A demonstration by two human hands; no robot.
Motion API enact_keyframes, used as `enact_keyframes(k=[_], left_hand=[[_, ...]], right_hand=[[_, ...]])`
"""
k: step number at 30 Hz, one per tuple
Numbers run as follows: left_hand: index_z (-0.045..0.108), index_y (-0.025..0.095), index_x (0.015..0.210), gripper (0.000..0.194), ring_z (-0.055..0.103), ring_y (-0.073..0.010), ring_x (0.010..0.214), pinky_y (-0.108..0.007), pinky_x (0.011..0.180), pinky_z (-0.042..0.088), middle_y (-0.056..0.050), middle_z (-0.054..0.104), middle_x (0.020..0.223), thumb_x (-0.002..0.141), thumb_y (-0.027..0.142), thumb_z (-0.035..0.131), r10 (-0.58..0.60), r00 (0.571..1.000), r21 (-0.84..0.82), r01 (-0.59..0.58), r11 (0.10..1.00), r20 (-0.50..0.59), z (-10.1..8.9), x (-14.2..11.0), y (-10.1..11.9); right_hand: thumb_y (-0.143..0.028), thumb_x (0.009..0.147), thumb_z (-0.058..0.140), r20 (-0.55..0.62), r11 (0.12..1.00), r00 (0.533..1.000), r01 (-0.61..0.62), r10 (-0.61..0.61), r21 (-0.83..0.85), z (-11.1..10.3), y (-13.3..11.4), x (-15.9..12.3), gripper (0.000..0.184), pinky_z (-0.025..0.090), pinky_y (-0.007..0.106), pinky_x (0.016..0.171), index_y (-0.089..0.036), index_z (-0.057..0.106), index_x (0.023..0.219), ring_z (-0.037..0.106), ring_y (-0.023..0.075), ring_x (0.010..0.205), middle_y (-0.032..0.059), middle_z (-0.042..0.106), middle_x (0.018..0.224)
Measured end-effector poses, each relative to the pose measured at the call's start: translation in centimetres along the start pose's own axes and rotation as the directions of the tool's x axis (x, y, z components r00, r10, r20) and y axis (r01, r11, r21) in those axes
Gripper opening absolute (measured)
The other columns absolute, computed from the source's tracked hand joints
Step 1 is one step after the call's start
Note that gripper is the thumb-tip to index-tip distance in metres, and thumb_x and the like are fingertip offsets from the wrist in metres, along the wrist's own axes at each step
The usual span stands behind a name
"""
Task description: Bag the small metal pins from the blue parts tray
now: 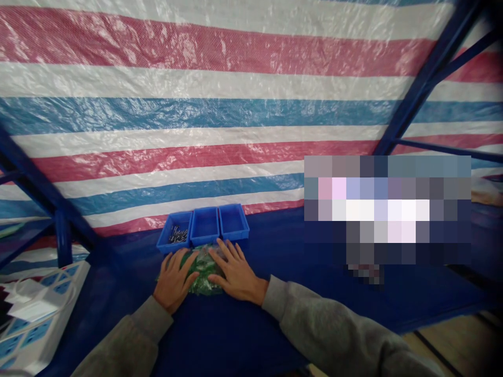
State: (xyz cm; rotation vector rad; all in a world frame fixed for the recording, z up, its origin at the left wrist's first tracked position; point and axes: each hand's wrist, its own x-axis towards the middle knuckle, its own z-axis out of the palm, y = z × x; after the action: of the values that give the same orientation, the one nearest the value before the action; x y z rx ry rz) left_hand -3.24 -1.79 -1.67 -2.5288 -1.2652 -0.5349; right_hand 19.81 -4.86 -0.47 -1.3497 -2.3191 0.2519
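A crinkled clear plastic bag with green contents (204, 272) lies on the dark blue table (220, 340). My left hand (175, 277) rests on its left side with the fingers spread. On its right side lies my right hand (238, 272), also flat with fingers apart. What exactly is inside the bag I cannot make out. Just beyond my fingertips stand three blue bins in a row: the left bin (163, 238) has small metal pieces (178, 234) in it, and beside it are the middle bin (205, 225) and the right bin (232, 220).
White power strips with blue sockets (39, 314) and a white cable sit at the left edge. Blue metal frame posts (416, 99) rise on both sides. A striped plastic sheet (220, 110) hangs behind the table. A blurred-out patch (385, 214) hides the right part.
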Motion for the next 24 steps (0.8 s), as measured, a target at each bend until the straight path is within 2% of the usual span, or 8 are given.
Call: enact_keyframes(k=[4, 9, 14, 19, 24], left_hand=[[0.027, 0.026, 0.139, 0.06, 0.026, -0.0263, 0.131, -0.047, 0.109, 0.011, -0.007, 0.034, 0.141, 0.086, 0.054, 0.033, 0.153, 0.985, -0.084, -0.146, 0.986, 0.084, -0.6, -0.4, -0.5], [0.023, 0.027, 0.14, 0.082, 0.017, -0.0325, 0.134, -0.05, 0.107, 0.014, -0.007, 0.019, 0.148, 0.073, 0.071, 0.039, 0.305, 0.936, -0.113, -0.288, 0.951, 0.178, -0.8, -0.5, -1.2], [0.022, 0.03, 0.14, 0.075, 0.016, -0.0318, 0.134, -0.051, 0.107, 0.017, -0.007, 0.016, 0.149, 0.077, 0.064, 0.042, 0.322, 0.928, -0.065, -0.315, 0.947, 0.189, -0.2, -0.3, -1.8], [0.025, 0.032, 0.138, 0.063, 0.019, -0.0303, 0.134, -0.051, 0.106, 0.021, -0.006, 0.017, 0.149, 0.082, 0.055, 0.044, 0.316, 0.934, -0.062, -0.31, 0.949, 0.165, 0.6, -0.2, -2.2], [0.031, 0.035, 0.135, 0.054, 0.022, -0.0297, 0.133, -0.051, 0.104, 0.024, -0.005, 0.019, 0.148, 0.085, 0.048, 0.044, 0.322, 0.941, -0.078, -0.315, 0.946, 0.105, 0.8, -0.1, -2.3]], right_hand=[[-0.069, 0.073, 0.047, 0.04, 0.997, 0.998, 0.053, -0.051, -0.049, -0.3, 0.1, -0.6, 0.088, 0.012, 0.057, 0.105, -0.028, 0.013, 0.143, 0.002, 0.0374, 0.134, 0.0074, 0.0, 0.15], [-0.07, 0.075, 0.042, 0.02, 0.989, 0.997, 0.074, -0.072, -0.127, 0.2, 0.5, -0.7, 0.083, 0.014, 0.059, 0.103, -0.029, 0.016, 0.142, 0.004, 0.0387, 0.134, 0.0073, 0.001, 0.15], [-0.067, 0.078, 0.041, -0.045, 0.977, 0.995, 0.079, -0.09, -0.197, 0.4, 0.4, -0.7, 0.075, 0.017, 0.057, 0.102, -0.029, 0.024, 0.141, 0.01, 0.0379, 0.133, 0.0071, 0.008, 0.15], [-0.064, 0.078, 0.045, -0.072, 0.979, 0.996, 0.04, -0.056, -0.2, -0.1, 0.0, -0.8, 0.071, 0.03, 0.055, 0.094, -0.029, 0.03, 0.138, 0.03, 0.0373, 0.124, 0.0114, 0.024, 0.145], [-0.062, 0.079, 0.046, -0.123, 0.975, 0.985, 0.098, -0.124, -0.201, 0.3, 0.4, -0.6, 0.067, 0.017, 0.056, 0.102, -0.027, 0.036, 0.136, 0.013, 0.0365, 0.132, 0.0087, 0.016, 0.148]])
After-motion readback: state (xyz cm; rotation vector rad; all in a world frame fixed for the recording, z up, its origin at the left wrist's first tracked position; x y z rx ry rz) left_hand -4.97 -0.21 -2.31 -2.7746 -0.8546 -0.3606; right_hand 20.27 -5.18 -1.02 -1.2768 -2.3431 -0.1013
